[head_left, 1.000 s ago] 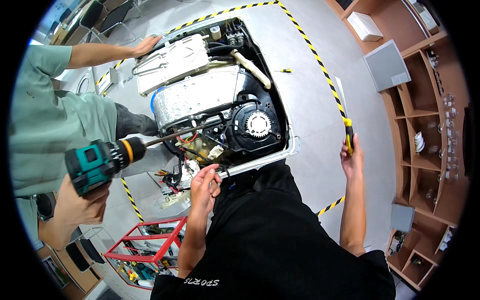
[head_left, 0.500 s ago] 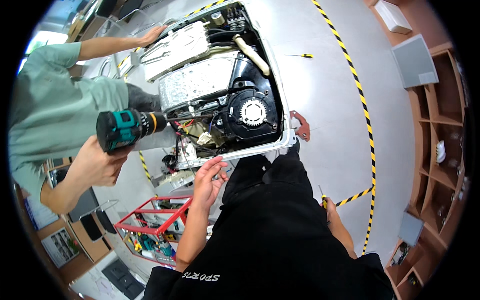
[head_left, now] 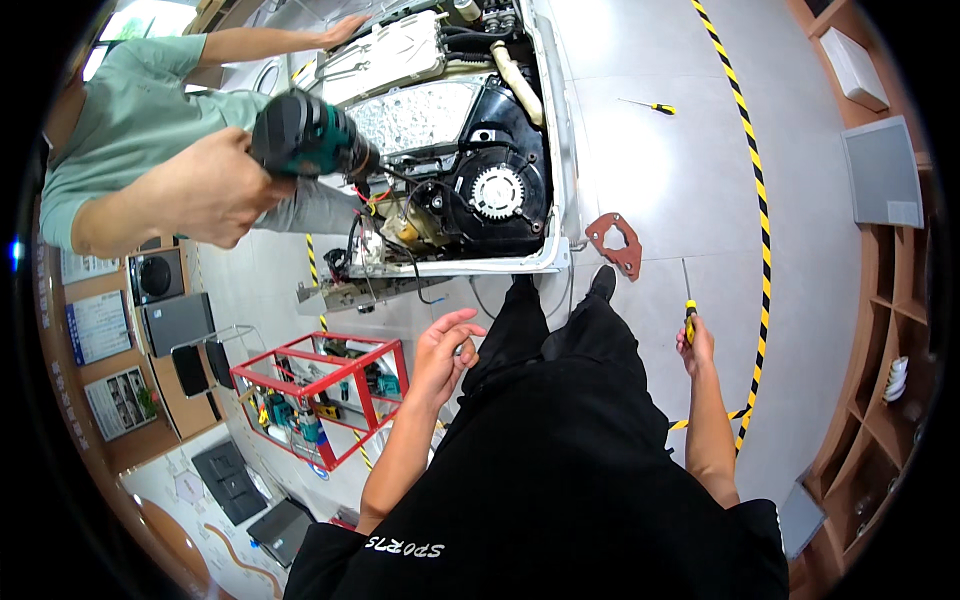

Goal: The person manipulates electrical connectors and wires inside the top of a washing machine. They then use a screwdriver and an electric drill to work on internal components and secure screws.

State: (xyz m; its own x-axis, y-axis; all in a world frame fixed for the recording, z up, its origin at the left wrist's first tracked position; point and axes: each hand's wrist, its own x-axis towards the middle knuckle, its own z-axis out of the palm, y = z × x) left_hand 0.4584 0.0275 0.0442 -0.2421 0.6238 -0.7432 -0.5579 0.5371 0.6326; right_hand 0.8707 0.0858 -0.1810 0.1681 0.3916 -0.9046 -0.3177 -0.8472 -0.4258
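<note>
The right hand (head_left: 696, 342) fingers wrap the screwdriver (head_left: 688, 300), now lowered beside the hip, away from the opened machine (head_left: 470, 150). The left hand (head_left: 443, 350) is spread and empty. A co-worker's drill (head_left: 305, 135) has moved onto the machine.

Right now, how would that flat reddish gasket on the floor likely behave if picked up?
The reddish gasket looks thin with cut-out holes, so probably light and somewhat bendy. Lying flat on the smooth floor, it would likely slide rather than roll, and its edge may be awkward to lift.
</note>
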